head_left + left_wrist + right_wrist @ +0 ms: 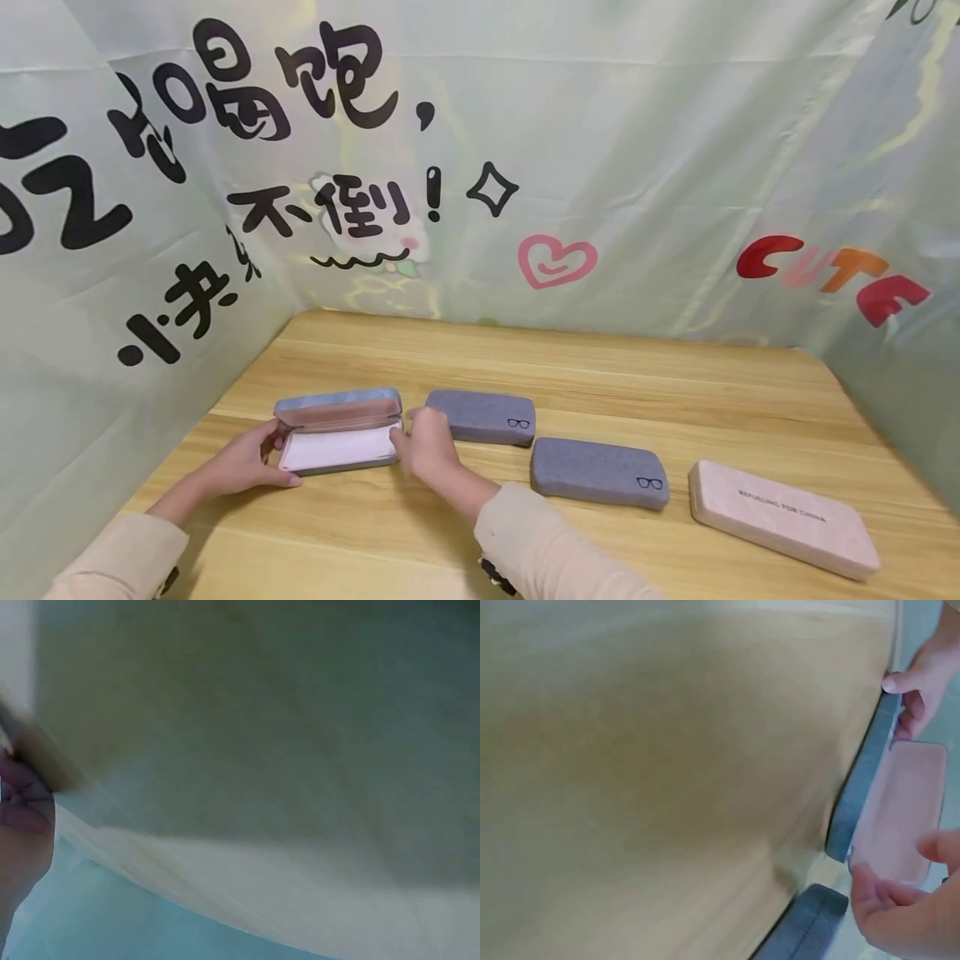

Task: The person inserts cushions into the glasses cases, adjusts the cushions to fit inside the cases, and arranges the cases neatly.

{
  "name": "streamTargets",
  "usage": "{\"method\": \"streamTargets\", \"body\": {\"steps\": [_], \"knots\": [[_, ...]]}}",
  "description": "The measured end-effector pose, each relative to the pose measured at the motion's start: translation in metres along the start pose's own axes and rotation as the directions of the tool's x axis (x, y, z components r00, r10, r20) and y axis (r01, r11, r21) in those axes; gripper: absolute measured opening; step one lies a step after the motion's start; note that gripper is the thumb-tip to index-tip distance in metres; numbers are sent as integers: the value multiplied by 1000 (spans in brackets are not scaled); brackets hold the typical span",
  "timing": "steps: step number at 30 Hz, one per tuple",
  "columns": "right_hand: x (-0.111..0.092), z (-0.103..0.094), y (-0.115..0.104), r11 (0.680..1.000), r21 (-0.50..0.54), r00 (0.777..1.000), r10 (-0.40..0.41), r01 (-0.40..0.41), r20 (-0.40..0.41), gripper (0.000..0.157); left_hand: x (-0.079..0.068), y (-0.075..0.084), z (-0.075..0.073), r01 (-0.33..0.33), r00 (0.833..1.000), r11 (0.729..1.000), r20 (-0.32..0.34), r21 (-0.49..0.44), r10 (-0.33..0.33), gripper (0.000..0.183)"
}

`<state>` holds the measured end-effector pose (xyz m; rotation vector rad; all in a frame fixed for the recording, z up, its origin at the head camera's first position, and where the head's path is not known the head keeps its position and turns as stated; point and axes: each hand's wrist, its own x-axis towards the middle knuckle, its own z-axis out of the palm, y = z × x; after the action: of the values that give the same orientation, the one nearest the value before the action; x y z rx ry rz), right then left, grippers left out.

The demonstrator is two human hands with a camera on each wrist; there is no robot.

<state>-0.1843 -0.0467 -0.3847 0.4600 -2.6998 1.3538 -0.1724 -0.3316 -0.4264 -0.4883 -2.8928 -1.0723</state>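
Observation:
A glasses case [341, 446] with a blue outside lies on the wooden table at the left, its lid [337, 410] raised. The lid's inside is pink, and something flat and whitish covers the bottom half. My left hand [243, 457] holds the left end, thumb along the front corner and fingers behind at the hinge side. At the opposite end my right hand [429, 442] grips the case's right edge, thumb near the rim. The right wrist view shows both hands at the ends of the case [900, 810]. In the left wrist view, only part of a hand [26, 817] appears at the edge.
Just right of my right hand lies a closed blue-grey glasses case [487, 417]. A second blue-grey case [600, 472] sits nearer, and a pink case [783, 518] with lettering lies farther right. A printed curtain [645, 167] hangs around the table [600, 358].

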Motion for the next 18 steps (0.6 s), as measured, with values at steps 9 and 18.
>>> {"method": "streamTargets", "body": {"steps": [9,18], "knots": [[12,1,0,975,219,995,-10,33,-104,43,-2,1,1,64,997,998,-40,5,-64,67],[22,2,-1,967,240,993,62,-85,103,56,-3,1,4,97,993,995,-70,39,-94,66]]}}
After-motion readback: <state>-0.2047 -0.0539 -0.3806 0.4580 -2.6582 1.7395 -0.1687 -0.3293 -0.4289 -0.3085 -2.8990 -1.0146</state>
